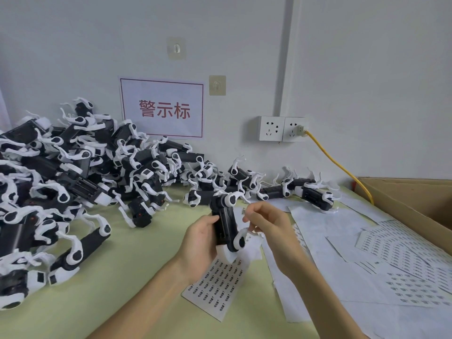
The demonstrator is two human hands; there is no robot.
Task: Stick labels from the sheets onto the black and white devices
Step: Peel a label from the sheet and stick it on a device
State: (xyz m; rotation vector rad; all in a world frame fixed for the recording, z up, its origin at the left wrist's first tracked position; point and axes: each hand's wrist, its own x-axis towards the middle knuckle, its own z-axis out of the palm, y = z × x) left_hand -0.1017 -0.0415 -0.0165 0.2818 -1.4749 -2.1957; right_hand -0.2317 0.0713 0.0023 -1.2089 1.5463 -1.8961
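Observation:
My left hand (199,237) grips a black and white device (226,222) upright above the table, fingers curled round its black body. My right hand (266,225) pinches a small white label (243,211) just right of the device's upper part. Under both hands lies a label sheet (215,287) printed with rows of small dark labels. A big pile of the same devices (73,172) fills the left side and runs along the wall.
More label sheets (403,263) and peeled backing papers cover the table at right. An open cardboard box (415,201) stands at the far right. A yellow cable (342,167) runs from the wall socket (282,128) down behind the box. A red-lettered sign (163,109) hangs on the wall.

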